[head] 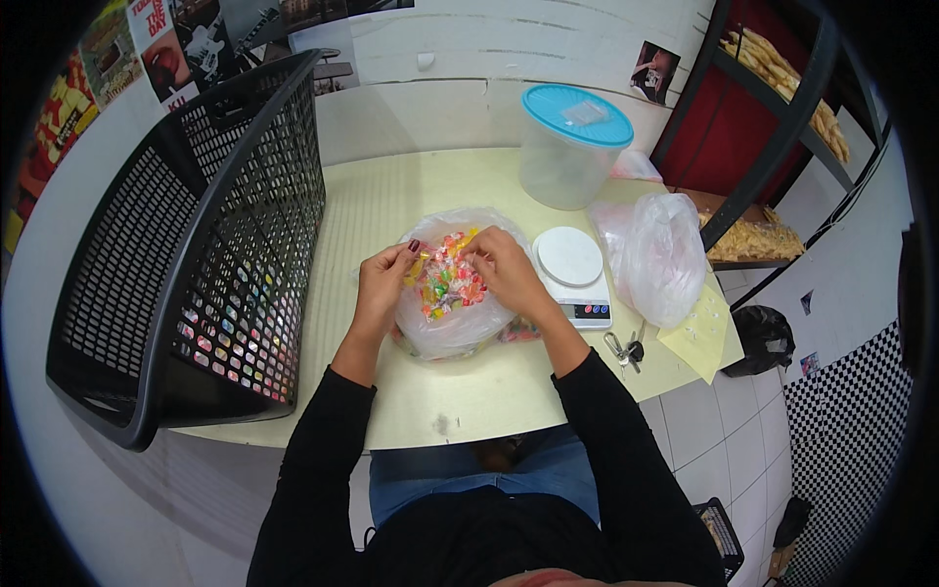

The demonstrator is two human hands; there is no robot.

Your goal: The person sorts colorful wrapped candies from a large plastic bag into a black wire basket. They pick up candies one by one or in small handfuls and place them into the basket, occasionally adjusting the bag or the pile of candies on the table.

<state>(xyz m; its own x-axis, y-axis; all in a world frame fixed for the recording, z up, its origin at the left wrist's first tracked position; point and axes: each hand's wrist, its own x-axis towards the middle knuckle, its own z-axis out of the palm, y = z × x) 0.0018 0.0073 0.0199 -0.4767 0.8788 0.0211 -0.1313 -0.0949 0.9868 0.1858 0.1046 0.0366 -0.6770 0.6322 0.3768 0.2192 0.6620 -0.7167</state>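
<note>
Before me on the pale yellow table [389, 418] stands a translucent plastic bag [462, 330], open at the top and full of small wrapped candies [451, 282] in red, yellow, orange and green. My left hand [385, 282] is at the bag's left side, thumb and forefinger pinched together by some yellow candies; what exactly they pinch is too small to tell. My right hand [506, 268] is over the right part of the candies, its fingers bent down onto them, their tips partly hidden. Right of the bag lies a white digital kitchen scale [570, 257].
A large black plastic basket [249, 220] with colourful contents takes up the left side. At the back right stands a clear tub with a blue lid [576, 117]. White plastic bags [664, 257], keys [623, 352] and yellow paper [700, 323] lie on the right.
</note>
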